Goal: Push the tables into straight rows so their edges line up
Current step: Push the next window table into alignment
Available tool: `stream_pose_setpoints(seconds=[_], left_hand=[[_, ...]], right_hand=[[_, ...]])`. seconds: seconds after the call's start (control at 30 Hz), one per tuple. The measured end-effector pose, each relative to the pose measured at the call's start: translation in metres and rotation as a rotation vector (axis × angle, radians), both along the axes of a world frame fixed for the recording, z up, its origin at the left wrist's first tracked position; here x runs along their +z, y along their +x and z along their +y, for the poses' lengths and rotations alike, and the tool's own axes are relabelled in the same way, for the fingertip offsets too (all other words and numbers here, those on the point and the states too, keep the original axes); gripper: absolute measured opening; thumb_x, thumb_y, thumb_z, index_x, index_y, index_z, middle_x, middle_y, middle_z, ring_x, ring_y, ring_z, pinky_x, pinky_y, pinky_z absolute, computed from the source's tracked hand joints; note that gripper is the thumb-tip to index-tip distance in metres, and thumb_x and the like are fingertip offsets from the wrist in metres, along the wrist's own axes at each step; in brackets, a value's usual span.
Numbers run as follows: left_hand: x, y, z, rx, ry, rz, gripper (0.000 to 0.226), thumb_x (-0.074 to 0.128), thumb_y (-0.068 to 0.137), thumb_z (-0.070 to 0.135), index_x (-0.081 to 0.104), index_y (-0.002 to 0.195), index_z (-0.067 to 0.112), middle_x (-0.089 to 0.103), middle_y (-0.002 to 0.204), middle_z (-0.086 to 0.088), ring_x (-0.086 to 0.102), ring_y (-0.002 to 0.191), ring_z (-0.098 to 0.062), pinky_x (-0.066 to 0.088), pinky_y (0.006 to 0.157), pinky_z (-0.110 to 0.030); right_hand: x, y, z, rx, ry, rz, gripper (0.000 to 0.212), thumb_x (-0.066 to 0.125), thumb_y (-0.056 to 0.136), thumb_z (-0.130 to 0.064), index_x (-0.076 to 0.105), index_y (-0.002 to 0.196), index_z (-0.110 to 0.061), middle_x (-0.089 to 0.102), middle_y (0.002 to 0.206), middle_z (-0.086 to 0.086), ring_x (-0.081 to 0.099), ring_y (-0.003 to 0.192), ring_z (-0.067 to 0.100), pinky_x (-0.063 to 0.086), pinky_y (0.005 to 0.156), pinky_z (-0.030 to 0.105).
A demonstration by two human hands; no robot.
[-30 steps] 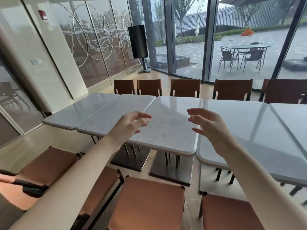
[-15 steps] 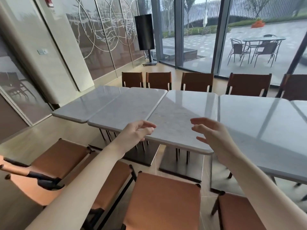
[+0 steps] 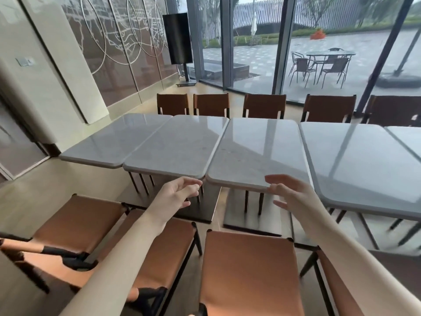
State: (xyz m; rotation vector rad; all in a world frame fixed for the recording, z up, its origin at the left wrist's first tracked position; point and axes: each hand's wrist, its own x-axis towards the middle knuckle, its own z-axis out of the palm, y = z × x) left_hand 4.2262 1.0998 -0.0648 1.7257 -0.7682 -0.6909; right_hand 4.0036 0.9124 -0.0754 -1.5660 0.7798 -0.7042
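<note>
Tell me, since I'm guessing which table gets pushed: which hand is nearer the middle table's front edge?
Right. The right hand is at the middle table front edge; the left hand hangs below its left corner.

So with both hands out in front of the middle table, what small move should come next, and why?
Probably set both hands on the near edge of the middle table and push. The left hand and right hand are open at that edge, gripping nothing, and it juts nearer than the left neighbouring table.

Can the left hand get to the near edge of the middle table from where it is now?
Probably yes. The left hand hangs open just short of the middle table, by its near left corner, with nothing between. The orange chair sits below the arms.
</note>
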Motion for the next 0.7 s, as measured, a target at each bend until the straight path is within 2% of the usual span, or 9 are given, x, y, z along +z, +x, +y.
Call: stream_pose_setpoints(seconds=[0.1,0.4,0.6,0.7], left_hand=[[-0.009,0.009,0.01,-0.029,0.011,0.013,0.017,0.059,0.101,0.027,0.074,0.108,0.024,0.074,0.112,0.011,0.068,0.107,-0.003,0.052,0.1,-0.035],[-0.03,0.022,0.016,-0.088,0.035,0.071,0.017,0.059,0.1,0.025,0.074,0.106,0.026,0.074,0.11,0.013,0.067,0.109,-0.005,0.052,0.101,-0.037],[-0.045,0.027,-0.001,-0.112,0.1,0.073,0.014,0.062,0.098,0.026,0.075,0.103,0.029,0.074,0.11,0.011,0.067,0.109,-0.006,0.052,0.103,-0.039],[-0.052,0.033,-0.024,-0.147,0.15,0.021,0.013,0.063,0.097,0.027,0.074,0.103,0.031,0.072,0.111,0.014,0.065,0.11,-0.007,0.052,0.098,-0.032]], right_hand=[[-0.005,0.003,0.014,-0.022,0.01,0.019,0.024,0.062,0.096,-0.011,0.075,0.108,-0.027,0.074,0.11,-0.014,0.066,0.11,0.006,0.055,0.097,0.038],[-0.008,0.019,0.028,-0.043,0.006,0.053,0.024,0.06,0.096,-0.01,0.075,0.104,-0.028,0.073,0.111,-0.006,0.067,0.111,0.014,0.055,0.098,0.039],[-0.032,0.026,0.022,-0.045,0.03,0.11,0.025,0.06,0.096,-0.01,0.075,0.103,-0.029,0.075,0.105,-0.013,0.067,0.108,0.011,0.054,0.1,0.045],[-0.045,0.032,0.004,-0.042,-0.027,0.175,0.026,0.064,0.093,-0.01,0.074,0.106,-0.03,0.074,0.105,-0.018,0.068,0.103,0.005,0.053,0.101,0.041]])
